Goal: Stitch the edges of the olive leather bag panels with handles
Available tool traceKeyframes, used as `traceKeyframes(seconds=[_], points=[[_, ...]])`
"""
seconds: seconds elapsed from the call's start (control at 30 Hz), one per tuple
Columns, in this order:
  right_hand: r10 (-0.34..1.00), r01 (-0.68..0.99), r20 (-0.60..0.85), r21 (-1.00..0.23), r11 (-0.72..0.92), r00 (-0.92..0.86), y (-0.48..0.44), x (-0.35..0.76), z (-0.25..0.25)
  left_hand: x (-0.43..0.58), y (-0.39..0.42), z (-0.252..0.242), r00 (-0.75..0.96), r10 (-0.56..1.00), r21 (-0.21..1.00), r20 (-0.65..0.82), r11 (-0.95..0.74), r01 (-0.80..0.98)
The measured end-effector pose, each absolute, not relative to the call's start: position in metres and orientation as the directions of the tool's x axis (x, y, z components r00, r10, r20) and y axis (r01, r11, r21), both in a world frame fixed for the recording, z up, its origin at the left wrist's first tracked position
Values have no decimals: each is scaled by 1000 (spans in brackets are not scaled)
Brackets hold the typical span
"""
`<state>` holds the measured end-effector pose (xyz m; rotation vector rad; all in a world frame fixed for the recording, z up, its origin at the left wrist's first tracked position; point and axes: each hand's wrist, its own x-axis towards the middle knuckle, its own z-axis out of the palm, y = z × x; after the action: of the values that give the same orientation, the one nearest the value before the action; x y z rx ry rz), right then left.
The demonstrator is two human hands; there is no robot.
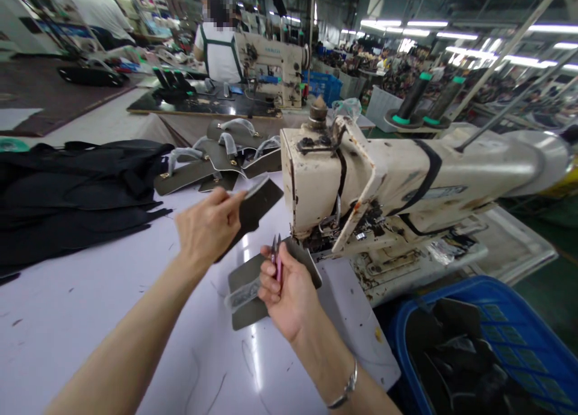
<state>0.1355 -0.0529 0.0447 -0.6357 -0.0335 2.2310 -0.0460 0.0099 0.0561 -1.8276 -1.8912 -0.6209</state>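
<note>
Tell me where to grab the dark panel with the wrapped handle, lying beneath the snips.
Probably best by the left end of its clear-wrapped handle, coming from the left. That end reaches the left edge of the panel, away from the sewing machine, and lies uncovered, while the right hand with the snips hides part of the rest.

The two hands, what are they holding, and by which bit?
The left hand holds a dark panel by its left side in the picture. The right hand holds small pink snips by the handles.
</note>
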Motion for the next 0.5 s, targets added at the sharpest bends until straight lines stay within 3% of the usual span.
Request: traceKeyframes(seconds=[0.13, 0.23, 0.3, 0.37, 0.43, 0.5], points=[[706, -556, -347, -443, -703, -617, -76, 153, 43, -60, 64, 115, -46, 687, 35, 726, 30, 999], [831, -465, -337, -706, -534, -442, -85, 177, 37, -40, 55, 123, -9, 700, 116, 714, -105, 988], [946, -326, -270, -891, -317, -183, -84, 198, 29, -13, 17, 101, 45, 723, 191, 689, -241, 952], [993, -76, -111, -991, -107, 47, -77, 220, 18, 20, -36, 64, 66, 703, 310, 708, -394, 865], [996, 161, 4, -987, -9, 84, -68, 236, 6, 54, -89, 22, 253, 719, 393, 647, -599, 698], [1000, 288, 9, -958, 7, 3, -59, 244, -3, 82, -126, -14, 361, 759, 527, 542, -642, 557]])
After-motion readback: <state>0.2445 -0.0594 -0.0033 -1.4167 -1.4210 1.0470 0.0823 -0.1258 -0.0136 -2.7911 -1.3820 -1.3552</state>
